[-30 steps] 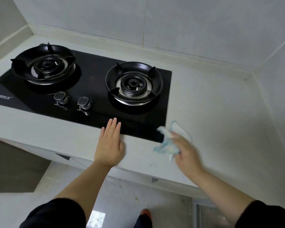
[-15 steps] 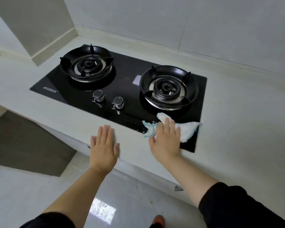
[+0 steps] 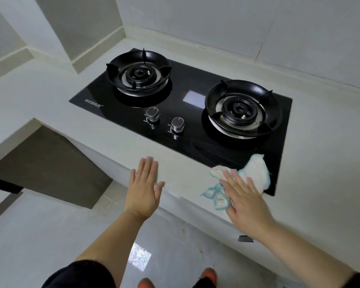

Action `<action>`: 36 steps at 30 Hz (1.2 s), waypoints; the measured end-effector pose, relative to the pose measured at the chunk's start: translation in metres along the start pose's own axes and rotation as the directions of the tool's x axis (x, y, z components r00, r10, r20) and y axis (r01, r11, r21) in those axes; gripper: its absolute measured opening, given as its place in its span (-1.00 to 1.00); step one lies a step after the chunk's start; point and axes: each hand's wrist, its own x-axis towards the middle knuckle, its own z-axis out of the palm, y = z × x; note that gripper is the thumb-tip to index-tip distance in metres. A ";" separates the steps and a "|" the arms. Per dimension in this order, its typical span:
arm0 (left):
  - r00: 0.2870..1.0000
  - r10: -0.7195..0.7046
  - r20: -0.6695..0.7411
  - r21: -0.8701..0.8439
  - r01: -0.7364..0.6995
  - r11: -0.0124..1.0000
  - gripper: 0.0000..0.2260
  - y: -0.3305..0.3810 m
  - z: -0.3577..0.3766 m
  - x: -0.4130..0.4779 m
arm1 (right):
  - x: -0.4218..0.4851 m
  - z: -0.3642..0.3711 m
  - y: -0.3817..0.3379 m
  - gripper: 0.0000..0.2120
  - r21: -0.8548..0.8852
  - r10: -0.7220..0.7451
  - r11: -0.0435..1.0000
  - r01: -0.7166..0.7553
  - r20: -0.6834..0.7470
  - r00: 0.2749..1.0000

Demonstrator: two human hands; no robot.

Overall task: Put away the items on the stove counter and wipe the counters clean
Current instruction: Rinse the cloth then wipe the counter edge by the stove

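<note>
The cloth (image 3: 256, 171) is white and fluffy, with a pale blue stitched edge and a blue-edged tab trailing out on the thumb side of the right hand (image 3: 245, 196). It lies crumpled under that hand's fingers, partly on the front right corner of the stove (image 3: 185, 86) and partly on the strip of counter (image 3: 112, 140) before it. The right hand lies flat on it, palm down, fingers straight and close together, pressing rather than gripping. The left hand (image 3: 143, 190) rests well to the left of the right one, also flat and palm down on the counter's front edge, fingers straight with the thumb spread, holding nothing. The counter is matte, off-white and smooth, with a squared front lip. Beyond both hands the stove is a sheet of glossy black glass that mirrors a pale rectangle of light. Two round burners sit on it, one (image 3: 138, 73) beyond the left hand and one (image 3: 242, 110) beyond the right, each a black ring with upright prongs around a shiny metal dish. Two round metal knobs (image 3: 152, 114) stand between the burners, nearer the front. The wall (image 3: 195, 21) behind is pale, smooth tile. Below the hands is a glossy grey floor (image 3: 50, 235).
</note>
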 end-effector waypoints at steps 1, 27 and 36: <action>1.000 0.006 -0.001 -0.007 -0.006 1.000 -0.38 -0.008 -0.003 -0.003 | 0.006 0.001 -0.010 -0.44 -0.007 0.028 1.000 -0.028 0.012 1.000; 0.936 -0.341 0.088 -0.262 0.352 0.898 -0.41 -0.189 -0.071 0.015 | 0.260 0.012 -0.252 -0.38 0.113 -0.213 0.972 0.206 0.053 0.976; 0.918 -0.385 0.095 -0.302 0.395 0.868 -0.41 -0.233 -0.101 0.023 | 0.222 0.020 -0.261 -0.43 -0.166 0.059 0.985 -0.051 0.044 0.997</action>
